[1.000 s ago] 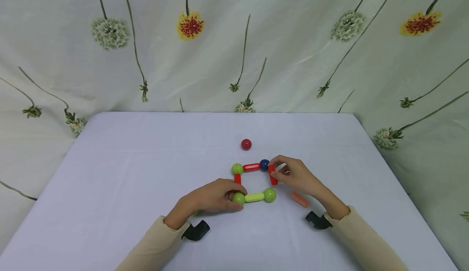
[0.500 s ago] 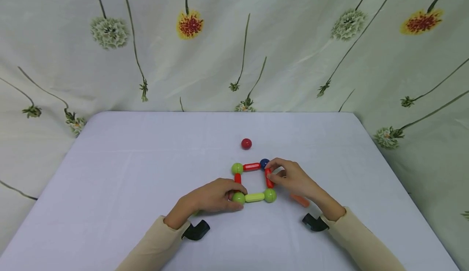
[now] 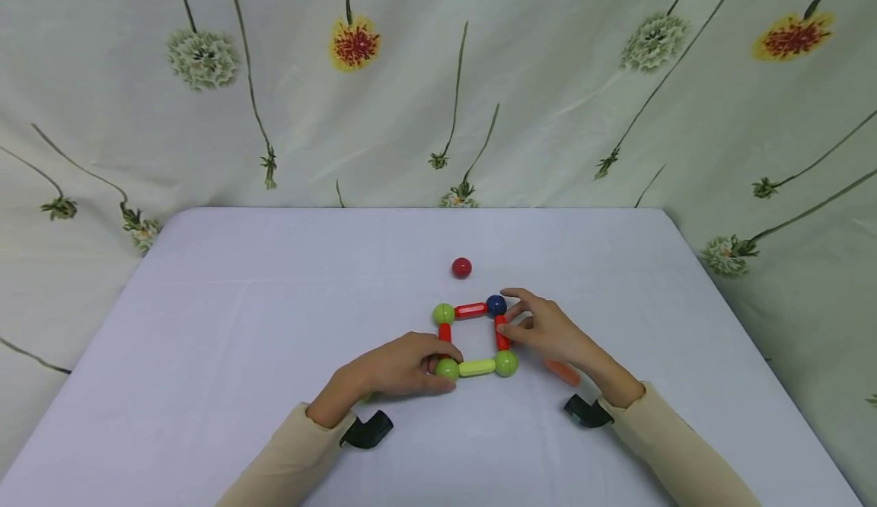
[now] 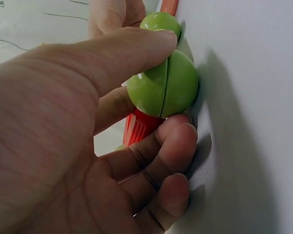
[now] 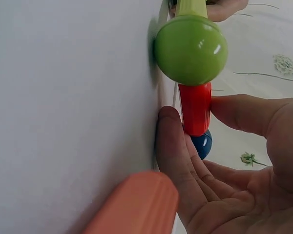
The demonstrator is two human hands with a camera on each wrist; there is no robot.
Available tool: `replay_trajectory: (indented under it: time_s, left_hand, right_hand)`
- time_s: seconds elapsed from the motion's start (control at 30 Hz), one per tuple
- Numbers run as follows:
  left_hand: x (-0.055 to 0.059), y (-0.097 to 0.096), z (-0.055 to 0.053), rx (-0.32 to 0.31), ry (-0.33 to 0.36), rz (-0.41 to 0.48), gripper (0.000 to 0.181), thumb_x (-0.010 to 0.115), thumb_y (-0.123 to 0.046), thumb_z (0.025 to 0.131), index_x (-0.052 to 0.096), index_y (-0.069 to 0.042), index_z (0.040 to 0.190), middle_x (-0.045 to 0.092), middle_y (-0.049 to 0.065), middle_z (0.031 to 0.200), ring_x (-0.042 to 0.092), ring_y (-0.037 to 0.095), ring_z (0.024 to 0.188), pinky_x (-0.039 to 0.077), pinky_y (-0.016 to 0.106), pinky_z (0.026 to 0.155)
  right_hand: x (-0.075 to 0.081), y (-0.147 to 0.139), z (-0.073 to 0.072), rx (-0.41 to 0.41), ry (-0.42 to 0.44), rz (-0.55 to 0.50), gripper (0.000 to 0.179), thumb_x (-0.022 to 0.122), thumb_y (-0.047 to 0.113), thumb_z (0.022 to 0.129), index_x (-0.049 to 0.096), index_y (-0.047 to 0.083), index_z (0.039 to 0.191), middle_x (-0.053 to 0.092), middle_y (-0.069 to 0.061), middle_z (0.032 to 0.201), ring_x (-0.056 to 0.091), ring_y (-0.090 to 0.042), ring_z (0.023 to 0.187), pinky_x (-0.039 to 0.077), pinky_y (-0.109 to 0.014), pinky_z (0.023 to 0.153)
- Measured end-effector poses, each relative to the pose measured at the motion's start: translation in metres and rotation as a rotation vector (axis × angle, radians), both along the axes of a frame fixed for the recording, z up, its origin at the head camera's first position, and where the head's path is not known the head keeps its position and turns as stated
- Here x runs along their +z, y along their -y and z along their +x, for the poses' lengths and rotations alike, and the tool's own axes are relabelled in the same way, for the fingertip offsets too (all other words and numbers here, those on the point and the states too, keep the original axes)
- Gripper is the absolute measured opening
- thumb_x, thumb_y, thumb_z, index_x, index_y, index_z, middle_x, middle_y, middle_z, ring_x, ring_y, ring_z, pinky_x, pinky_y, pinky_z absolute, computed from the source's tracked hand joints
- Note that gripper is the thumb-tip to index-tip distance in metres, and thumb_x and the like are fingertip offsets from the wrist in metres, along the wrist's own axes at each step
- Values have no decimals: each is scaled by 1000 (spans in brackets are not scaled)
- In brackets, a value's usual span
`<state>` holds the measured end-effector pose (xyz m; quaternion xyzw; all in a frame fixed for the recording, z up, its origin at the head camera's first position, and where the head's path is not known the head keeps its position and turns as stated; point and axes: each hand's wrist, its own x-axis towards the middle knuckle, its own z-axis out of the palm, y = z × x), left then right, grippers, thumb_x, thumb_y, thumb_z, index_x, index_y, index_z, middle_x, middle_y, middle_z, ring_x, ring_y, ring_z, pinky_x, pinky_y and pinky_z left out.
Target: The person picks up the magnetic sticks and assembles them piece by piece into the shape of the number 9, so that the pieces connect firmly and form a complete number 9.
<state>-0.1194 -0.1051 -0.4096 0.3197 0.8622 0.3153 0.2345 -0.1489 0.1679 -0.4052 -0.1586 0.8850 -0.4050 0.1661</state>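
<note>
Balls and magnetic rods form a square on the table in the head view. My left hand (image 3: pixel 404 366) grips the green ball (image 4: pixel 163 87) at its front left corner, thumb on top and fingers curled below. On the right side, my right hand (image 3: pixel 548 332) has its thumb on a red rod (image 5: pixel 195 108), with fingers along the rod's other side. That rod spans from the front right green ball (image 3: pixel 506 363) to the blue ball (image 3: pixel 496 305). A second red rod (image 3: pixel 470 310) joins the blue ball to the back left green ball (image 3: pixel 444 314). A lime rod (image 3: pixel 476 368) forms the front side.
A red ball (image 3: pixel 462 267) lies behind the square. An orange-red rod (image 3: pixel 562 372) lies loose under the right wrist. Part of a green piece (image 3: pixel 370 397) shows beneath the left wrist. A flowered cloth (image 3: pixel 548 96) hangs behind the white table (image 3: pixel 274 286).
My right hand has moved the red rod left, from standing off at an angle to lining up between the blue and front green balls. Its index finger has since lifted. My left hand stays put.
</note>
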Motion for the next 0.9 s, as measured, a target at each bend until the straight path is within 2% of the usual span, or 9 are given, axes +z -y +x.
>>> replay_trajectory:
  time_s: [0.17,0.5,0.7,0.9]
  left_hand:
    - [0,0,0,2,4,-5,33,74,-29,90,69,-19,121,54,-8,80,50,7,75,42,21,65]
    - [1,0,0,5,5,7,33,75,-27,90,69,-18,121,54,-8,80,50,7,74,42,21,63]
    - [0,1,-2,20,27,5,40,75,-31,89,65,-17,125,55,-6,79,52,8,74,44,21,64]
    - [1,5,-4,61,37,2,52,80,-30,86,60,-17,132,56,-3,93,55,12,80,49,23,67]
  right_hand:
    - [1,0,-2,4,14,40,59,69,20,94,44,6,145,67,-10,111,70,-16,88,55,-34,80]
    - [3,-2,-4,44,13,47,55,70,21,94,45,6,141,69,-11,108,70,-14,84,54,-33,77]
    - [7,-8,-1,46,0,71,55,69,24,95,46,7,142,70,-9,110,69,-14,85,55,-34,80]
    - [11,-24,8,54,-66,107,43,68,25,96,56,7,133,70,-5,108,66,-16,88,56,-35,81]
